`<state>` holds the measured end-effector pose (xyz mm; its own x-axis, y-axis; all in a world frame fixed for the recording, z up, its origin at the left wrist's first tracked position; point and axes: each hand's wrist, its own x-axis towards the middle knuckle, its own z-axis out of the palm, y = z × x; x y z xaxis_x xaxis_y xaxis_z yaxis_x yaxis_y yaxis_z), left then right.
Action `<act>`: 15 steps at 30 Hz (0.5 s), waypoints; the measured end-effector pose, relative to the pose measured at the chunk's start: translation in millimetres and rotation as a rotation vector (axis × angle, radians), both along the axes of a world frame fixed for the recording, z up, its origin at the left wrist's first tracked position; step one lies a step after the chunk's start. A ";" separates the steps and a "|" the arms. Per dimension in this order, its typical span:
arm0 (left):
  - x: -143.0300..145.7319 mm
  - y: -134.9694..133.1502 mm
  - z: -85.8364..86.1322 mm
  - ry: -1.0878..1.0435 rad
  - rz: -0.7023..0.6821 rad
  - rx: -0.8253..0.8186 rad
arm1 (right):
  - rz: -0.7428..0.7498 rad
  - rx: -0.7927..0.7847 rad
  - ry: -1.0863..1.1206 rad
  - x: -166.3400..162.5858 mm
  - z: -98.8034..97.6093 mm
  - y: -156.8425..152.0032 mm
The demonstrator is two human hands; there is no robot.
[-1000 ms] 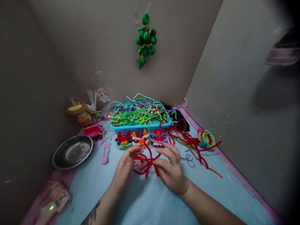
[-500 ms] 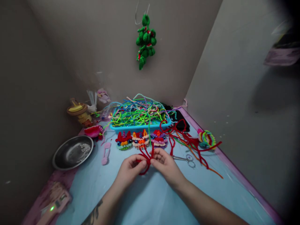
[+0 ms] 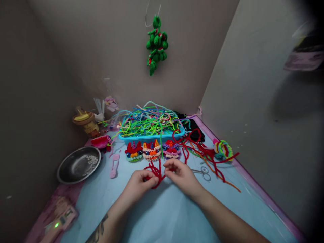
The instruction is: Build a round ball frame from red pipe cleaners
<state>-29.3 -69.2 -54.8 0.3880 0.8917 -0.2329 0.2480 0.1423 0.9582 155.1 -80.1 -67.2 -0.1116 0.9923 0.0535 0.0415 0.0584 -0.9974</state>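
Low over the blue table cover, my left hand (image 3: 141, 184) pinches a bundle of looped and bent red pipe cleaners (image 3: 157, 171) between thumb and fingers. Just right of it, my right hand (image 3: 183, 177) has thumb and forefinger bent around a red strand that runs across from the bundle. Several strand ends point up and away from me. Beyond my hands stand three small fuzzy animal-head figures: a red one (image 3: 134, 151), an orange and cream one (image 3: 152, 150) and a purple one (image 3: 171, 149). Scissors (image 3: 203, 172) lie right of my right hand, their blades partly hidden.
A blue tray (image 3: 152, 138) heaped with coloured pipe cleaners stands at the back. Loose red stems (image 3: 206, 152) lie to the right. On the left are a metal bowl (image 3: 63, 168), a pink clip-shaped piece (image 3: 114, 166) and a glue gun (image 3: 60, 216) with a green light.
My right hand has moved slightly right, away from my left hand, and a red strand now spans the gap. The red bundle has spread a little in my left hand.
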 end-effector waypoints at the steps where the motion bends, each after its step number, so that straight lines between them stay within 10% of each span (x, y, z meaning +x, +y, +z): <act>1: 0.2 -0.2 -0.7 0.015 -0.032 -0.009 | -0.025 0.042 -0.046 1.2 -0.1 0.2; 7: 0.2 -0.5 1.7 -0.002 0.009 0.062 | -0.117 0.130 -0.111 5.3 0.6 2.9; 15: 3.4 -5.5 10.8 0.104 -0.103 0.270 | 0.092 -0.280 0.322 -3.8 4.7 1.3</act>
